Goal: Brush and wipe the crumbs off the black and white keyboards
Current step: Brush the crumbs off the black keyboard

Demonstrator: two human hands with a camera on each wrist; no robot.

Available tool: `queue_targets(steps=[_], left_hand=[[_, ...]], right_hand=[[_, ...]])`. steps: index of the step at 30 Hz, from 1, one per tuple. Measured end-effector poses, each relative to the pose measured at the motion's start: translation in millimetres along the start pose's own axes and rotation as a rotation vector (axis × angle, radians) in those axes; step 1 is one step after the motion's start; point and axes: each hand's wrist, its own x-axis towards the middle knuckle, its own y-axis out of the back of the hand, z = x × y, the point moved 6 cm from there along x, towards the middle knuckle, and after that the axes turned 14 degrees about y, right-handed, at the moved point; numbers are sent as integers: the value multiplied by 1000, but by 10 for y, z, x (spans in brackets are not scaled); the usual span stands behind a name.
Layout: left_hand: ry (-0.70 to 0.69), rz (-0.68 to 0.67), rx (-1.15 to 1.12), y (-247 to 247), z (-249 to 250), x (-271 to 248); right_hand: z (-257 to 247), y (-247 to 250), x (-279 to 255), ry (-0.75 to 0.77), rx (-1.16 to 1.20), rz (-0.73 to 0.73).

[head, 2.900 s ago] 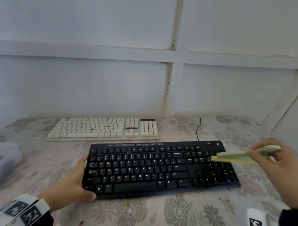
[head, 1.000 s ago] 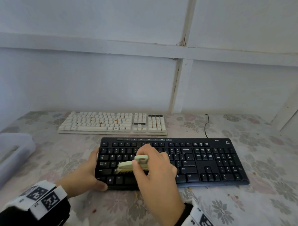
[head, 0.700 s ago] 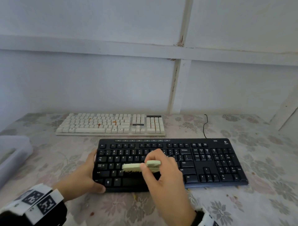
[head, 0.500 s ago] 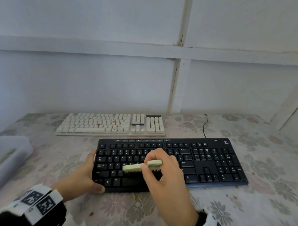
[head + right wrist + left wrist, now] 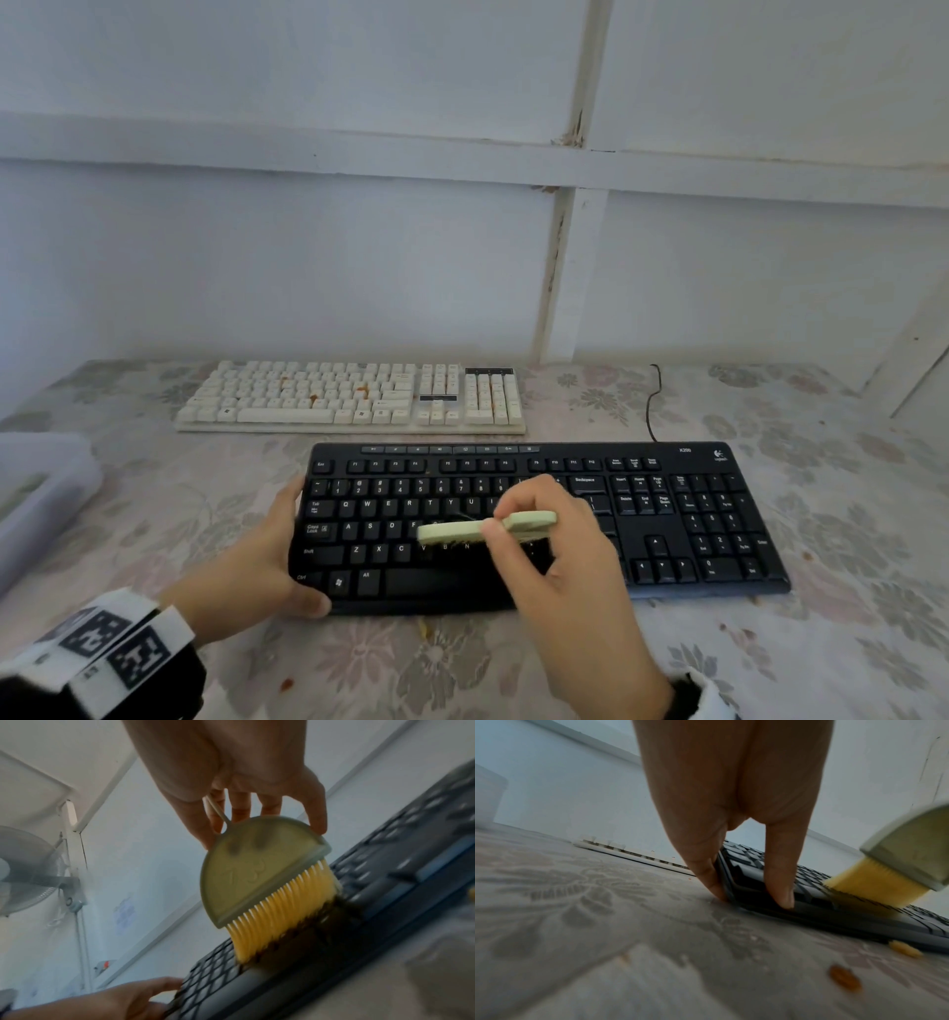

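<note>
A: What lies nearest on the surface [image 5: 770, 668]?

B: Loose crumbs [image 5: 844, 979] on the flowered cloth, just in front of the black keyboard's near edge.

A: And the hands?

B: The right hand [image 5: 560, 555] has its fingers and thumb curled round a pale green brush [image 5: 488, 529], pinching it at the rounded top. The brush's yellow bristles [image 5: 280, 912] point down and touch the keys around the middle of the letter block.

A: The left hand?

B: The left hand [image 5: 257, 560] grips the left end of the black keyboard [image 5: 693, 519]: the thumb presses on the near left corner, and the fingers lie against the left side edge, down to the cloth.

A: How does the black keyboard sit?

B: Flat on the surface, long side facing the person, a black cable [image 5: 652, 406] running back from its far edge.

A: Farther on?

B: The white keyboard [image 5: 354, 395] lies behind the black one, apart from it and set more to the left, near the wall. Orange-brown crumbs sit among its keys. At the far left edge is a pale plastic container [image 5: 36, 493].
</note>
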Motion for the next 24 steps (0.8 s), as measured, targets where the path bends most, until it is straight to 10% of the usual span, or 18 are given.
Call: queue_targets(steps=[24], left_hand=[[3, -16, -27, -9, 29, -34]], right_hand=[[463, 670, -139, -96, -44, 159]])
